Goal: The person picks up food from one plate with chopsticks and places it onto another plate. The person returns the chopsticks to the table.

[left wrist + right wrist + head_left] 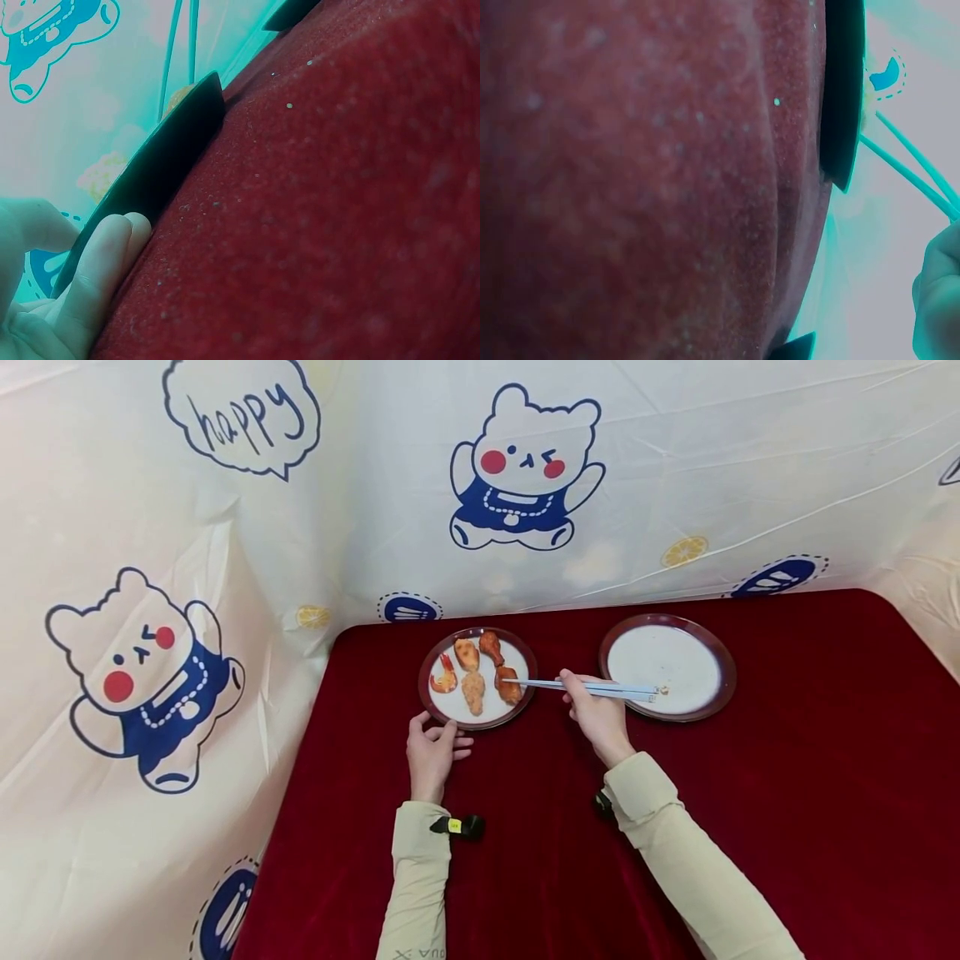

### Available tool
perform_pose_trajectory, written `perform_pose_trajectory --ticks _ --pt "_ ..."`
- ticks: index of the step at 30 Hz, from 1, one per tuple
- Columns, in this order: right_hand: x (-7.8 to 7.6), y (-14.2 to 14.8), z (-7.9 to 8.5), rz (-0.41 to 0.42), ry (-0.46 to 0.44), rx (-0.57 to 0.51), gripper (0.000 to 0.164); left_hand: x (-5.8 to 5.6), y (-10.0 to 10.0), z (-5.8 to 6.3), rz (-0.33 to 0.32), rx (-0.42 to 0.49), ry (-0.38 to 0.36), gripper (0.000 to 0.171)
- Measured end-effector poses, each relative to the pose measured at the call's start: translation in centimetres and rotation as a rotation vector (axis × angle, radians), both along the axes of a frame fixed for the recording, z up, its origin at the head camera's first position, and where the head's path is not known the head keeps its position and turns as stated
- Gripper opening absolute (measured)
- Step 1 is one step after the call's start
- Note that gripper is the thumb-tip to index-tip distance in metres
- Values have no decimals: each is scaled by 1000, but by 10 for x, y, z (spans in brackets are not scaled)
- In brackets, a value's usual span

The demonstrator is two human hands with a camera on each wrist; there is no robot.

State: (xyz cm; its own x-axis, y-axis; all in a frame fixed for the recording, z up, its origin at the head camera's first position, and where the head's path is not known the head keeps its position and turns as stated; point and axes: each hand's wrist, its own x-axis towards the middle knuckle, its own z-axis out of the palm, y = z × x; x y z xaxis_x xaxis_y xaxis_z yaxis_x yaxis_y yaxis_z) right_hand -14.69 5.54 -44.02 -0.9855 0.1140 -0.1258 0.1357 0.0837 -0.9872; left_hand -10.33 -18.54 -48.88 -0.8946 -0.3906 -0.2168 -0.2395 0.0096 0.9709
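My left hand (432, 756) grips the near rim of a brown-rimmed white plate (453, 706), thumb over the edge and fingers against its underside in the left wrist view. On this plate lie a shrimp (444, 678), a drumstick (491, 646), a golden browned piece (467, 654), a breaded piece (473, 692) and a glossy brown chicken piece (508, 691). A pair of light blue chopsticks (546, 683) is held in my right hand (602, 718). Their tips meet the glossy brown piece; whether they pinch it I cannot tell.
Right of the food plate stands a second brown-rimmed plate (660, 656), with the chopsticks' rear ends above it. A dark red cloth (540, 827) covers the table. Behind and to the left hangs a pale curtain (390, 485) printed with bears.
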Motion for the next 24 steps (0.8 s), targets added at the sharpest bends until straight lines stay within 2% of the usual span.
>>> perform_pose_trajectory --ticks 5,13,24 --pt "1 3 2 -13 1 30 38 0 0 -1 -1 8 0 57" --pt "2 6 5 -20 26 -32 40 0 -1 -1 -2 0 1 56" --pt "1 8 8 -34 36 -55 36 0 -1 0 -11 6 4 56"
